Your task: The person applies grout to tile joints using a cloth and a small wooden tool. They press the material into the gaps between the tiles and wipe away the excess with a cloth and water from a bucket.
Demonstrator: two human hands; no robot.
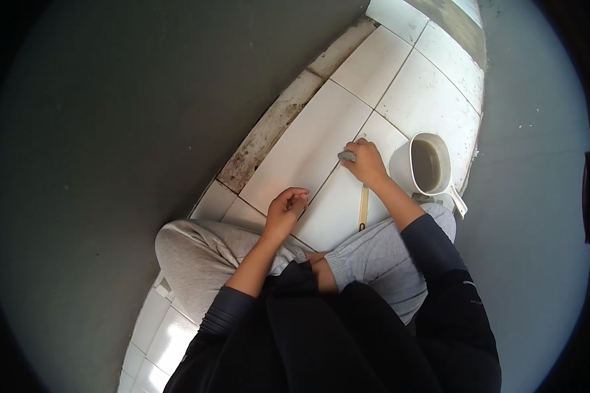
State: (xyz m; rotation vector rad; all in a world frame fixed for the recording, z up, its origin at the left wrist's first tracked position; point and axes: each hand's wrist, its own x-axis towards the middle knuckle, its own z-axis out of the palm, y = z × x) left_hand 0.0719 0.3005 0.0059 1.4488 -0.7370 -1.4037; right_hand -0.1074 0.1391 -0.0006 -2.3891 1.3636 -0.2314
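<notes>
My right hand (368,164) is closed on a small grey lump (347,156), its fingers wrapped over it. The lump is at the surface of the white tiles, close to a dark joint line; its material I cannot make out. To the left and nearer to me, my left hand (286,209) hovers above the tiles, fingers loosely curled and a little apart. Nothing shows in it. Below my right wrist a yellow utility knife (362,208) lies on a tile. Right of that hand stands a white dipper (402,166) with a handle, holding murky grey-brown water (426,166).
White tiles (308,137) form the ledge I sit on with crossed legs. A dirty strip of bare, untiled edge (269,134) runs along its left side. A dark grey surface (131,131) lies to the left, a blue-grey one (531,157) to the right.
</notes>
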